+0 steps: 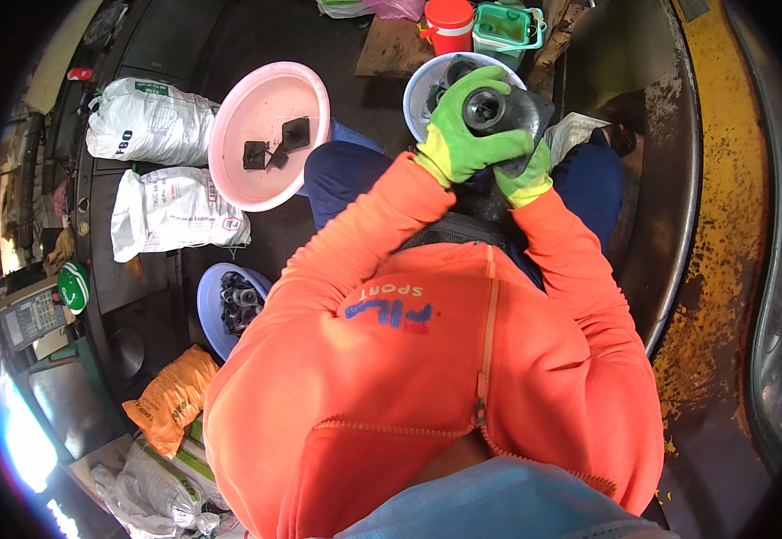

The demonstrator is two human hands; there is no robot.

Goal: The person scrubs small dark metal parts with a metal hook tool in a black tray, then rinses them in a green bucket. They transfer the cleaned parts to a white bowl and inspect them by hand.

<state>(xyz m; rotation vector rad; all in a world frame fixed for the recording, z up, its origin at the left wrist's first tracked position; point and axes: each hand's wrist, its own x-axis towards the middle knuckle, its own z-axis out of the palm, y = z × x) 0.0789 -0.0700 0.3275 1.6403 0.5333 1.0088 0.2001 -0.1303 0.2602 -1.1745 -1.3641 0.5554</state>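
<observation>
Both my hands wear yellow-green gloves and hold one black moulded part [535,110], with a round collar at one end and a squarish flared body. My left hand [470,135] wraps round it, fingers over the top beside the collar. My right hand [527,182] closes on its lower side and is partly hidden by the part and the left hand. Just beyond them stands a pale blue-white basin [412,101] holding more dark parts. To the left, a pink basin [229,112] holds a few black square-mouthed pieces [295,133].
White sacks [150,121] lie left of the pink basin. Nearer is a blue basin [211,310] of black ringed parts, then an orange bag [173,395]. A red jug [450,27] and a green container [506,27] stand at the far side. A rusty yellow metal edge [719,234] runs along the right.
</observation>
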